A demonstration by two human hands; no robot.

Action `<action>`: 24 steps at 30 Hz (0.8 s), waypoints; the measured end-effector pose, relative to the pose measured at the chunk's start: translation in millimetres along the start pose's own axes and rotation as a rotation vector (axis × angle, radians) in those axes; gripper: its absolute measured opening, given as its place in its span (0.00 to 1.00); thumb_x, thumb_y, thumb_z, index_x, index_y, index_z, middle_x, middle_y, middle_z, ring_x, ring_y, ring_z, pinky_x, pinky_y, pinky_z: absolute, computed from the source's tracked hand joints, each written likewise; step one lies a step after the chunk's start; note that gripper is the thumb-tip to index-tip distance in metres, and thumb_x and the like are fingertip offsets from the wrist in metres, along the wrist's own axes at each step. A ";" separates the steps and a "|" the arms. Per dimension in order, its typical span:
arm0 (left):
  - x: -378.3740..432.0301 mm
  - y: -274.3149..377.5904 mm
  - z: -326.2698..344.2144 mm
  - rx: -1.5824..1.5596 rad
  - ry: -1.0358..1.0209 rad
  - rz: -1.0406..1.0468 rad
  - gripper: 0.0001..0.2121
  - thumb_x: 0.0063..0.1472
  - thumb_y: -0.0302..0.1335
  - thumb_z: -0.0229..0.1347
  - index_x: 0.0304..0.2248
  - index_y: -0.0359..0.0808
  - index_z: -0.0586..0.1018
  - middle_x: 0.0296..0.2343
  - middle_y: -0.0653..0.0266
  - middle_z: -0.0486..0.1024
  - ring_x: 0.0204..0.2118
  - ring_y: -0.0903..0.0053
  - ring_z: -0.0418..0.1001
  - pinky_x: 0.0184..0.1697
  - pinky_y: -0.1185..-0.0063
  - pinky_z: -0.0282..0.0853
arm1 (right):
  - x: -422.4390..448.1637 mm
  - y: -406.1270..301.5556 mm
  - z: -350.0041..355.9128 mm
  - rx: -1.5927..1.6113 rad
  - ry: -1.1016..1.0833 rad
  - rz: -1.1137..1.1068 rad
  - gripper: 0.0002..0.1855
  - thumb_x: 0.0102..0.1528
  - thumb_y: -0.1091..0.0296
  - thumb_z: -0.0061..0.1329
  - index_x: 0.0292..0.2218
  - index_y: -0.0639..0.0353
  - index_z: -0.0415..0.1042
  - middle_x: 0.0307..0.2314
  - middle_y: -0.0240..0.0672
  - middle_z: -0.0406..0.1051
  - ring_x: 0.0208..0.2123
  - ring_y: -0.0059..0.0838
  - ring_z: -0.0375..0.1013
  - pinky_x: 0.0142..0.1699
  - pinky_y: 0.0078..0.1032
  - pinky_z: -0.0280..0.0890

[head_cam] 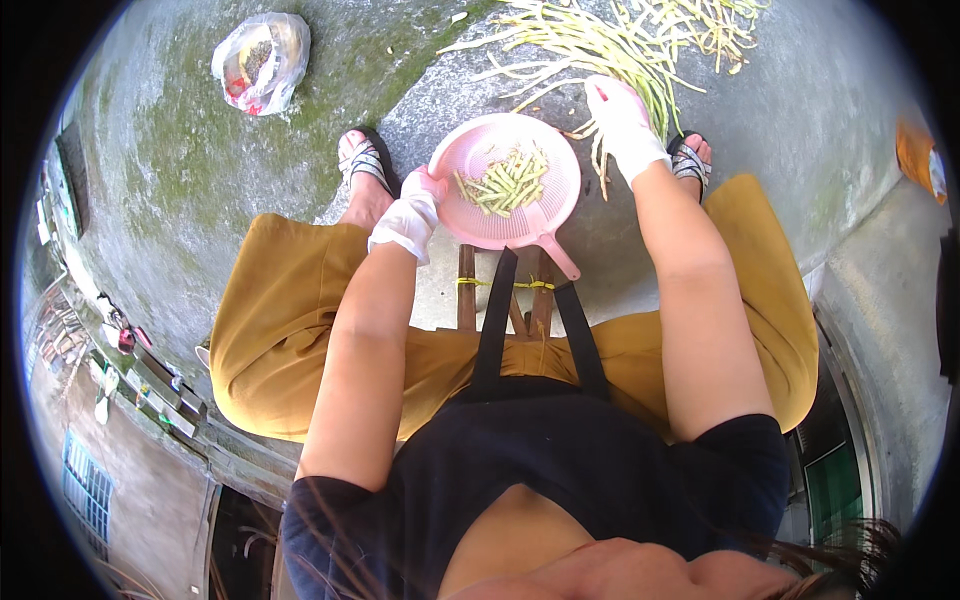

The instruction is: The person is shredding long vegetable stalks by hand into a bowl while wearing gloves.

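Observation:
My left hand (414, 206), in a thin whitish glove, grips the left rim of a pink plastic strainer basket (560, 196). Short cut pieces of long green beans (504, 184) lie inside it, and its handle points down towards me. My right hand (621, 124), gloved the same way, is at the lower left edge of a pile of long beans (630, 52) on the concrete ground. Its palm side and fingertips are too bright to make out, so I cannot tell whether it holds a bean. A few browned beans (600, 161) hang or lie just left of that wrist.
A clear plastic bag (291, 56) with dark contents stands on the mossy concrete at the upper left. My sandalled feet (364, 165) flank the basket. Wooden legs (466, 292) tied with yellow cord are below it. An orange packet (915, 161) lies far right.

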State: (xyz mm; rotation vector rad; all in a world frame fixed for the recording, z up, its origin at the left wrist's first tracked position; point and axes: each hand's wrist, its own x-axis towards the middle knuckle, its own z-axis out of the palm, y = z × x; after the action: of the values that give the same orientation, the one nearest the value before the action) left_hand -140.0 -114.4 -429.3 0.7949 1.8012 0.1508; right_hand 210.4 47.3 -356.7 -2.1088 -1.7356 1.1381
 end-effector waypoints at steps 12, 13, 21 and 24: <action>-35.1 117.6 -7.9 -0.270 0.218 0.387 0.25 0.51 0.27 0.59 0.48 0.32 0.66 0.45 0.52 0.67 0.49 0.68 0.65 0.47 0.75 0.63 | 39.0 -33.5 3.6 -0.856 -0.076 -0.389 0.13 0.50 0.68 0.42 0.39 0.57 0.69 0.39 0.36 0.66 0.45 0.35 0.63 0.47 0.33 0.60; -42.2 130.9 -11.7 -0.269 0.220 0.402 0.25 0.51 0.27 0.59 0.48 0.32 0.66 0.45 0.52 0.67 0.49 0.68 0.65 0.47 0.75 0.63 | 41.9 -34.3 -3.5 -0.865 -0.137 -0.359 0.14 0.50 0.68 0.42 0.39 0.57 0.69 0.39 0.37 0.65 0.46 0.36 0.62 0.47 0.34 0.60; -65.5 164.0 -36.1 -0.432 0.484 0.327 0.24 0.57 0.29 0.53 0.51 0.33 0.61 0.49 0.54 0.61 0.52 0.68 0.59 0.50 0.74 0.60 | 23.3 -29.6 -31.2 -0.455 -0.014 -0.328 0.13 0.53 0.61 0.39 0.30 0.59 0.72 0.26 0.41 0.72 0.30 0.40 0.72 0.34 0.34 0.66; -68.4 167.1 -35.3 -0.579 0.473 0.438 0.16 0.58 0.28 0.52 0.45 0.33 0.69 0.39 0.61 0.70 0.42 0.76 0.67 0.43 0.79 0.64 | -1.8 -50.8 -53.7 -0.108 0.065 -0.287 0.12 0.52 0.62 0.43 0.32 0.58 0.73 0.25 0.39 0.73 0.28 0.33 0.73 0.33 0.28 0.66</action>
State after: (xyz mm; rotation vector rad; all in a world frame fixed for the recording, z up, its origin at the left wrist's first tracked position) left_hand -86.0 -16.5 -283.3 0.7504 1.8359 1.1735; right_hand 206.7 78.0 -289.6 -1.8489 -2.0279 0.9058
